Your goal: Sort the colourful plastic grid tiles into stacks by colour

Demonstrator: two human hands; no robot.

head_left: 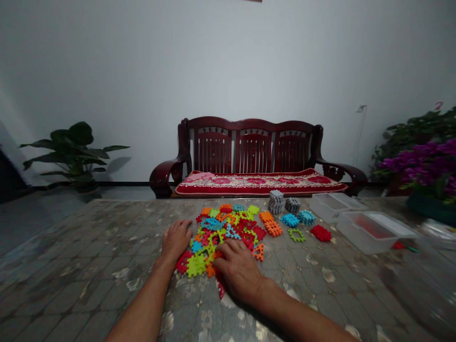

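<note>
A loose heap of toothed plastic tiles (223, 230) in red, orange, green and blue lies on the patterned table (89, 266). My left hand (175, 240) rests flat at the heap's left edge, fingers stretched out on the tiles. My right hand (239, 270) lies palm down on the heap's near right side, fingers spread over red and orange tiles. Neither hand grips anything. Sorted stacks stand further right: two grey stacks (276, 202), orange (271, 224), blue (290, 220), one green tile (297, 235) and red (320, 232).
Two clear plastic boxes (370, 230) stand at the table's right. A dark wooden bench (252, 156) with a red cushion is behind the table. A leafy plant (73, 152) is far left; purple flowers (423, 166) are at the right.
</note>
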